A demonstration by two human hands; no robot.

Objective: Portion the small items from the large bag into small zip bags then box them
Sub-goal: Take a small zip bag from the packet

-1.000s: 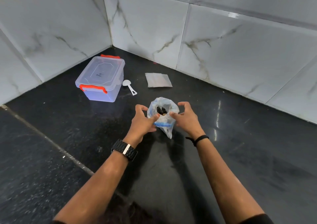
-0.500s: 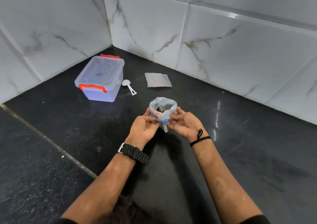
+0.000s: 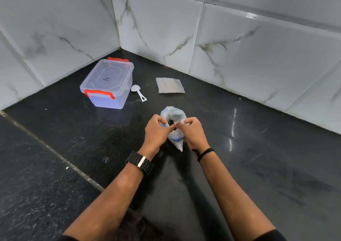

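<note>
Both hands – left hand point(image 3: 156, 130), right hand point(image 3: 192, 130) – pinch the large bag's point(image 3: 173, 119) mouth above the dark counter point(image 3: 258, 167), likely opening it – next, scooping items into zip bags point(image 3: 169, 85).

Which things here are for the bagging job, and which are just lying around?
For the job: large bag, pinched by left hand and right hand; stack of small zip bags; white scoop; clear box with orange latches.

Just there: wristwatch, black wristband, black countertop.
</note>
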